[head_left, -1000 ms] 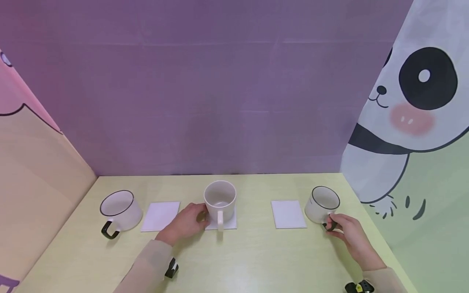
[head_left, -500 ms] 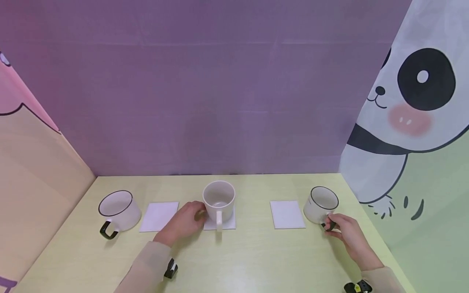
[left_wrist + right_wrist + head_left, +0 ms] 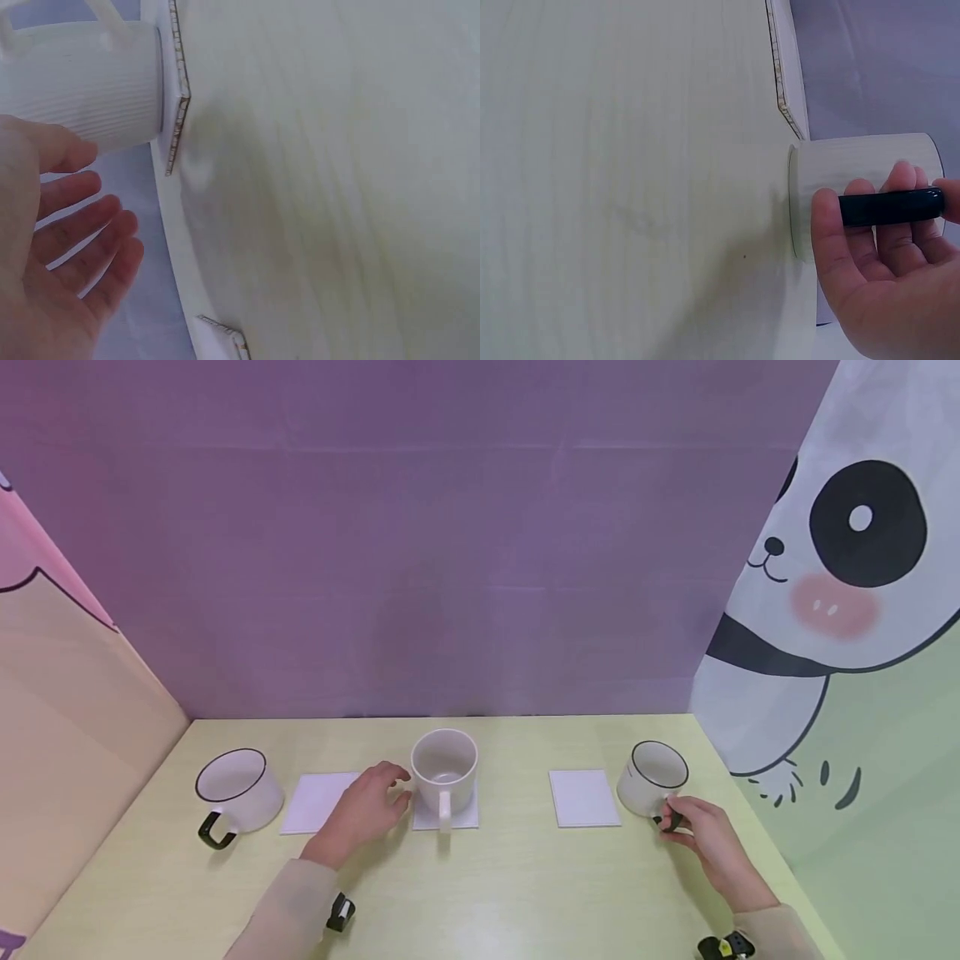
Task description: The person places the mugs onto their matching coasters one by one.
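A plain white mug (image 3: 444,770) stands upright on the middle white square coaster (image 3: 467,817), its handle toward me. Just left of it is my left hand (image 3: 365,810), fingers relaxed and spread, with a small gap to the mug in the head view; the left wrist view shows nothing between thumb and fingers. On the right, my right hand (image 3: 708,839) holds the black handle (image 3: 891,207) of a white mug with a dark rim (image 3: 651,781). That mug stands on the table beside the right coaster (image 3: 585,798).
At the left stands a wide white mug with a black handle (image 3: 243,793), next to the left coaster (image 3: 315,802), partly covered by my left hand. A purple backdrop (image 3: 450,543) rises behind the light wooden table (image 3: 510,885). Printed panels flank both sides.
My left hand has let go of the middle mug and drawn back slightly left, its fingers opening. The right hand keeps its hold on the right mug's handle. The view shifts slightly.
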`<move>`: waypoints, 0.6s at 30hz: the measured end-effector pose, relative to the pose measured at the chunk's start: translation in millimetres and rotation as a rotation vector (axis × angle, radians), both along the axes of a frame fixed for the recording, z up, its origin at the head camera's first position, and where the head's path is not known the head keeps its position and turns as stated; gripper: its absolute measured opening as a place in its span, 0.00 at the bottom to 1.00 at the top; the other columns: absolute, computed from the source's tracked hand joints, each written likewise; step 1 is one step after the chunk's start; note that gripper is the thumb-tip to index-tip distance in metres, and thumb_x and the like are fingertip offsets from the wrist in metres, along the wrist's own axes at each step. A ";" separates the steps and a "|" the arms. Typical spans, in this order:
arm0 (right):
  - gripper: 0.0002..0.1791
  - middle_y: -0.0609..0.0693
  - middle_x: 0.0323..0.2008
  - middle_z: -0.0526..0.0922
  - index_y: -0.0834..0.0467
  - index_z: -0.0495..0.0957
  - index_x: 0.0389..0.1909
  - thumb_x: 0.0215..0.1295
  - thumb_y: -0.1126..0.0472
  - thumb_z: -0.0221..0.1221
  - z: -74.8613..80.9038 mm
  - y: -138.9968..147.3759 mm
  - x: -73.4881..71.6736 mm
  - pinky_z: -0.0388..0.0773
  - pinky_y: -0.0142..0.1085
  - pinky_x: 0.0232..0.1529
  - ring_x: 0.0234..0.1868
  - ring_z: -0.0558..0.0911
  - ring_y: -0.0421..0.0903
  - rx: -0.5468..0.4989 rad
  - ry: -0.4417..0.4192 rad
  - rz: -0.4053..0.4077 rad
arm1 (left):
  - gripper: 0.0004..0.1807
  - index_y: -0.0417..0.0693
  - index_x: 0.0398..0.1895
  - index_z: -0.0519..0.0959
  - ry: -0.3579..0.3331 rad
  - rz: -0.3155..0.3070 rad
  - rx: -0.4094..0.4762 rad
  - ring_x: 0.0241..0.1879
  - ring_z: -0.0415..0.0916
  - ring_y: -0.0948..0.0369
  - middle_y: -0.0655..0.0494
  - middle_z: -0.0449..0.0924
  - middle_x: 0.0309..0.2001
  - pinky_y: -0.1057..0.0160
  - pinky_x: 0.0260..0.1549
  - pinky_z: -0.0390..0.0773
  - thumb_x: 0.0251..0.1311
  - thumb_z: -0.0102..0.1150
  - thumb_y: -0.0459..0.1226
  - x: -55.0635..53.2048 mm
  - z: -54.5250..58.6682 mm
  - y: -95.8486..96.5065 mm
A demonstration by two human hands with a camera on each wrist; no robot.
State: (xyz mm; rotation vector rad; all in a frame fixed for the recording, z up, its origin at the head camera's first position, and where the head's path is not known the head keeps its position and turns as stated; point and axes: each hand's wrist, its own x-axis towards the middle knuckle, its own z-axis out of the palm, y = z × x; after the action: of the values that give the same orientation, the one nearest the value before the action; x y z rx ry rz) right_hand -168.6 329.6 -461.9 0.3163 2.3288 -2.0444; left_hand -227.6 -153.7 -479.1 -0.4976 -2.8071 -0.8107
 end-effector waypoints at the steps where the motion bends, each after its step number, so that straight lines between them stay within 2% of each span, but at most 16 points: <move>1: 0.16 0.50 0.32 0.78 0.68 0.78 0.39 0.80 0.61 0.48 -0.2 -0.1 0.3 0.83 0.39 0.45 0.34 0.80 0.41 0.000 0.000 0.002 | 0.13 0.40 0.48 0.82 0.021 0.003 -0.004 0.47 0.80 0.48 0.48 0.82 0.48 0.46 0.45 0.80 0.62 0.64 0.35 0.5 0.8 -0.2; 5: 0.16 0.49 0.32 0.78 0.69 0.78 0.40 0.80 0.61 0.48 0.0 -0.4 0.5 0.83 0.38 0.44 0.34 0.80 0.41 -0.001 -0.003 -0.003 | 0.15 0.40 0.49 0.81 0.125 0.028 -0.026 0.45 0.80 0.48 0.47 0.82 0.47 0.46 0.41 0.81 0.60 0.65 0.36 2.8 4.5 0.4; 10: 0.15 0.50 0.32 0.78 0.68 0.78 0.39 0.80 0.61 0.49 0.8 0.0 -0.9 0.84 0.39 0.44 0.34 0.80 0.41 -0.003 -0.008 -0.007 | 0.15 0.39 0.49 0.82 0.226 0.091 -0.025 0.46 0.80 0.44 0.45 0.83 0.47 0.44 0.40 0.81 0.61 0.65 0.38 5.9 15.8 3.9; 18: 0.15 0.50 0.33 0.78 0.69 0.78 0.40 0.80 0.61 0.48 1.6 -0.9 0.1 0.83 0.38 0.44 0.34 0.80 0.41 -0.001 -0.023 0.000 | 0.14 0.39 0.48 0.82 0.256 0.139 0.017 0.47 0.80 0.43 0.44 0.83 0.48 0.44 0.41 0.80 0.62 0.63 0.37 10.1 38.3 8.9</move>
State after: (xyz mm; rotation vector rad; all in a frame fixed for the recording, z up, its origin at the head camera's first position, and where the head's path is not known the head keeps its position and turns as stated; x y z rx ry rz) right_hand -168.5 328.7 -460.4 0.3380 2.3144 -2.0312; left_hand -217.5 -144.7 -440.8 -0.3695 -2.5642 -0.6878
